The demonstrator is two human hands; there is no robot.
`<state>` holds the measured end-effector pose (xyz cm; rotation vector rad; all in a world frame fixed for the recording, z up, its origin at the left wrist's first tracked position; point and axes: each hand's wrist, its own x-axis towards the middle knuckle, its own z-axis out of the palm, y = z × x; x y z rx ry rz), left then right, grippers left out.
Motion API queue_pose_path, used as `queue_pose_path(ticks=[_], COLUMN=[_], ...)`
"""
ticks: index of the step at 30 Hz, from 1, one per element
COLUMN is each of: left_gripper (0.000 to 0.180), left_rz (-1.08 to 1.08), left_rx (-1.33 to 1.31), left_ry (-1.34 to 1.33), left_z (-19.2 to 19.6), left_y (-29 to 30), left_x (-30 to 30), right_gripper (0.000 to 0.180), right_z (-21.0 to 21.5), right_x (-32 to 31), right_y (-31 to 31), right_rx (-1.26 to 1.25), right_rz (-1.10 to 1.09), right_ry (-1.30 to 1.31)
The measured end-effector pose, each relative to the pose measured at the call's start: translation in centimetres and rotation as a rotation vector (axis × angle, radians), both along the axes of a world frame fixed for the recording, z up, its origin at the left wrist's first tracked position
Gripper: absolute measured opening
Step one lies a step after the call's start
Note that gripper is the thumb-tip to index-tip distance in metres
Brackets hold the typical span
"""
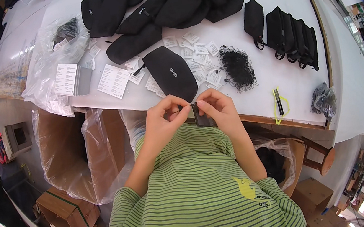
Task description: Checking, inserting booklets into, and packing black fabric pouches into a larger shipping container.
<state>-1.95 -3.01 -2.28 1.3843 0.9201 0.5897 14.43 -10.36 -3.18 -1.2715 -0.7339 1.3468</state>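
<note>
1. Beyond and under the fingers (pixel 177 99), a broad white desk (pixel 254 103), near edge just below the fingertips.
2. Left of the fingers and lower, a brown carton (pixel 59 143) covered in clear plastic.
3. Well beyond the fingers, a heap of black pouches (pixel 184 10).
4. Far left of the fingers and beyond, a crumpled clear plastic bag (pixel 39 56).
5. Far right of the fingers, a row of overlapping black pouches (pixel 276 32).
6. Just beyond the fingertips, a single black pouch (pixel 169 71), lying flat; cannot tell if touching them.
7. At the near edge, left hand (pixel 164 116) and right hand (pixel 220 108), nearly meeting, thumb and forefinger pressed together on each.
8. Right of the fingers and beyond, a tangle of black cords (pixel 237 67).
9. Farther right, snips (pixel 278 102) with a yellow cord.
10. Pinched in the right fingers, hanging below, a small dark flat piece (pixel 202 120); in the left, something thin and dark, too small to identify.
11. Beyond the fingers, scattered white labels (pixel 201 59).
</note>
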Motion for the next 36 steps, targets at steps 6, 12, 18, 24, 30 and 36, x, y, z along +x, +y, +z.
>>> queue_pose_path(ticks=[6,12,18,24,30,36], left_gripper=[0.007,0.007,0.007,0.007,0.009,0.011], left_rz=[-0.015,-0.017,-0.039,-0.066,-0.081,-0.297], left_rx=[0.011,0.010,-0.011,0.045,0.044,0.344], left_ry=[0.014,0.014,0.010,0.078,0.043,0.144], left_z=[0.0,0.3,0.3,0.3,0.6,0.6], left_y=[0.0,0.0,0.0,-0.1,-0.3,-1.9], left_x=[0.0,-0.1,0.0,0.0,-0.4,-0.6], right_gripper=[0.010,0.010,0.010,0.009,0.011,0.048], right_z=[-0.3,-0.4,-0.4,0.6,-0.4,-2.4], right_x=[-0.2,-0.2,-0.1,0.2,0.8,-2.3], right_y=[-0.1,-0.1,-0.2,-0.1,1.5,6.1], right_rx=[0.029,0.039,0.065,0.065,0.105,0.351], right_rz=[0.016,0.012,0.020,0.091,0.087,0.090], right_ry=[0.019,0.011,-0.109,-0.284,-0.127,-1.258])
